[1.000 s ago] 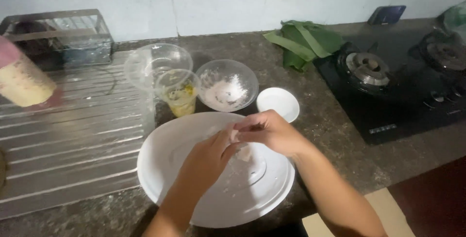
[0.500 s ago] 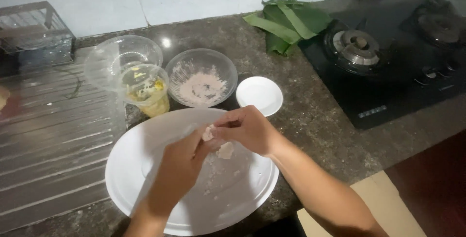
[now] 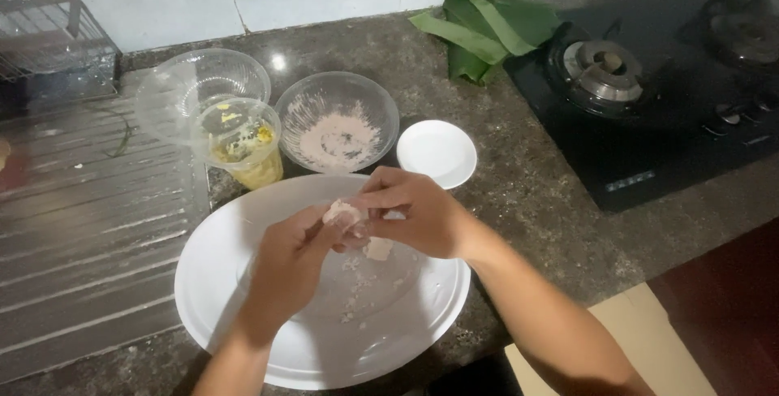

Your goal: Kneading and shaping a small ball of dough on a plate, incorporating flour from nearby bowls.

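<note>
Over a large white plate (image 3: 243, 331), my left hand (image 3: 284, 270) and my right hand (image 3: 414, 213) meet and pinch a small pale pink lump of dough (image 3: 342, 214) between their fingertips. A second small pale piece (image 3: 378, 248) sits just under the fingers, and crumbs lie scattered on the plate. Behind the plate stands a glass bowl (image 3: 337, 120) dusted with pinkish flour. To its left is a clear plastic cup (image 3: 243, 148) with yellow bits inside.
A small white saucer (image 3: 436, 152) lies right of the glass bowl. An empty clear bowl (image 3: 203, 88) stands at the back left beside a ribbed metal draining board (image 3: 89, 234). Folded green leaves (image 3: 487, 27) lie by a black gas hob (image 3: 649, 112).
The view has shifted so the plate and bowls sit further left and lower. Both hands stay together over the plate, still working the pale lump.
</note>
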